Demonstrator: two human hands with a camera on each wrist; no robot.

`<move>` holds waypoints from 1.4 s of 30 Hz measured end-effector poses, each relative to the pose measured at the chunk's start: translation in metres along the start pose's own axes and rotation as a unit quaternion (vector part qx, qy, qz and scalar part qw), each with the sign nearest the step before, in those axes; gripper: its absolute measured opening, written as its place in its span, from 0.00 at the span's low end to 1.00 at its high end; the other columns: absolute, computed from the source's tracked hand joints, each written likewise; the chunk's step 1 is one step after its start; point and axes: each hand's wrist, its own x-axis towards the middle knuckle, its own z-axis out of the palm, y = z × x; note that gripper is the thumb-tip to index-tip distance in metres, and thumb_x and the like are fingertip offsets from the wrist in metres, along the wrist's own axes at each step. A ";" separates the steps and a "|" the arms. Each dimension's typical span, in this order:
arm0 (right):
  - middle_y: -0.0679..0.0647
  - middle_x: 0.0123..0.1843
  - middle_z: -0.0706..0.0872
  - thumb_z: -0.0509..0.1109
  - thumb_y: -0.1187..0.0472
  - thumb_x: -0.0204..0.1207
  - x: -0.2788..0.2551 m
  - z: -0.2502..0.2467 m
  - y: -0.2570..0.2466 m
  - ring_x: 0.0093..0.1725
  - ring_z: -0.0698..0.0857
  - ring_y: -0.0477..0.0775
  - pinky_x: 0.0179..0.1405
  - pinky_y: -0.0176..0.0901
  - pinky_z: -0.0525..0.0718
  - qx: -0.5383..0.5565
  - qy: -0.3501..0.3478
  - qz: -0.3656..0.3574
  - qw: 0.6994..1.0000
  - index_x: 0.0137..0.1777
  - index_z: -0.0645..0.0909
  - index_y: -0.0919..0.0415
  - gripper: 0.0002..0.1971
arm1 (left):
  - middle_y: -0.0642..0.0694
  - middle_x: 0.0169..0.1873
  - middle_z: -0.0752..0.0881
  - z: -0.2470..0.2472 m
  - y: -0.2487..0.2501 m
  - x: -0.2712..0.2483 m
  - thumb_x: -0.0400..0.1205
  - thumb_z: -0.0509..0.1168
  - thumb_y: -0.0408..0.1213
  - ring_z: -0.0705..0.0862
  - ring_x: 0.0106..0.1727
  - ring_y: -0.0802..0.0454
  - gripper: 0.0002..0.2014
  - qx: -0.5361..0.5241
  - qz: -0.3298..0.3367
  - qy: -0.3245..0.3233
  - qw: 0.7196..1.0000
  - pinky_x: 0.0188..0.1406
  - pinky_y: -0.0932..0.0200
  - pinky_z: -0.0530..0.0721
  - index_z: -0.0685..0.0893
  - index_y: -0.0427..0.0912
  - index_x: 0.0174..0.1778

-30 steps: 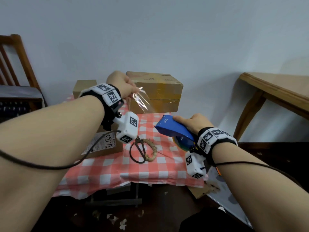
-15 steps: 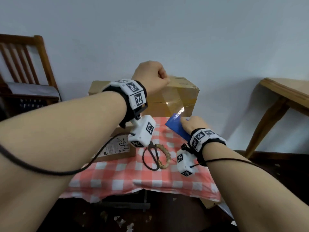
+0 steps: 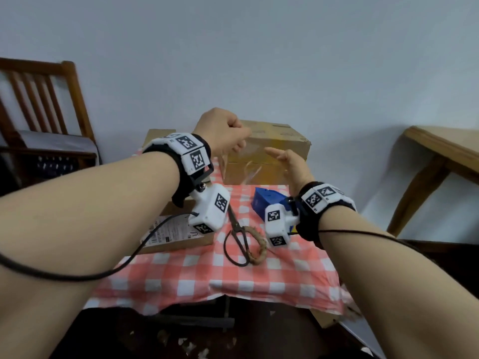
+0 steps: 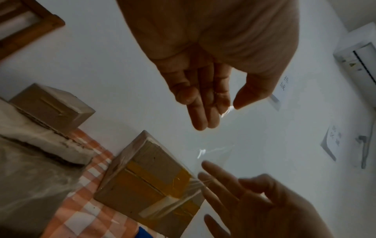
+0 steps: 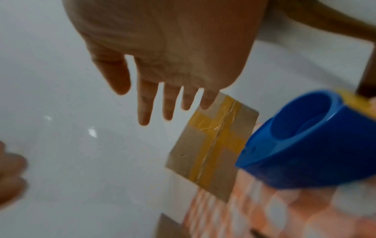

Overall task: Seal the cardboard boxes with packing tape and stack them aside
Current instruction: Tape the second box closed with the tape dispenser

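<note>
A: We are pinching the free end of the clear tape [image 4: 215,149] between the thumb and fingers of our left hand [image 3: 223,133], up at the middle of the frame; its other end is sticking to the front of the box [image 3: 264,151] behind.

B: And our right hand [image 3: 290,164] is hanging with its fingers spread and straight, gripping nothing, just right of the strip. The blue tape holder [image 3: 267,200] is sitting on the checked cloth [image 3: 207,275] below it.

A: We are guessing this strip is thin, limp and sticky, so it may fold onto itself. Better taken by its edges and kept taut.

B: The box is looking stiff; we are judging it best lifted by both side walls. It is closed, with yellow tape across its seam, so we cannot tell what it holds.
</note>
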 end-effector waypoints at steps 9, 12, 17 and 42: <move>0.56 0.28 0.85 0.70 0.68 0.75 -0.023 0.009 -0.013 0.31 0.85 0.49 0.34 0.33 0.79 -0.047 -0.090 0.034 0.994 0.36 0.84 0.65 0.06 | 0.42 0.28 0.86 -0.029 -0.006 -0.014 0.74 0.65 0.30 0.86 0.32 0.44 0.08 -0.088 -0.079 0.054 0.991 0.17 0.67 0.69 0.78 0.39 0.29; 0.54 0.27 0.87 0.76 0.65 0.72 -0.023 0.006 -0.011 0.28 0.87 0.47 0.33 0.37 0.86 -0.042 -0.095 0.060 0.993 0.38 0.84 0.63 0.04 | 0.38 0.33 0.87 -0.039 -0.026 -0.015 0.74 0.68 0.29 0.88 0.33 0.43 0.07 -0.097 -0.129 0.059 0.985 0.21 0.63 0.70 0.78 0.38 0.30; 0.60 0.31 0.87 0.75 0.70 0.72 -0.015 0.029 -0.017 0.26 0.86 0.50 0.31 0.41 0.89 0.082 -0.048 0.090 0.991 0.43 0.84 0.72 0.04 | 0.40 0.34 0.87 -0.055 -0.058 -0.022 0.77 0.69 0.27 0.84 0.18 0.60 0.05 -0.105 -0.200 0.086 0.970 0.11 0.71 0.68 0.84 0.28 0.45; 0.52 0.30 0.85 0.69 0.61 0.79 0.053 0.104 -0.011 0.12 0.71 0.41 0.10 0.30 0.67 -0.346 -0.093 -0.043 0.933 0.44 0.84 0.66 0.08 | 0.38 0.51 0.85 -0.086 -0.120 0.012 0.81 0.63 0.34 0.84 0.52 0.41 0.11 0.357 -0.260 0.029 0.897 0.39 0.57 0.74 0.84 0.33 0.54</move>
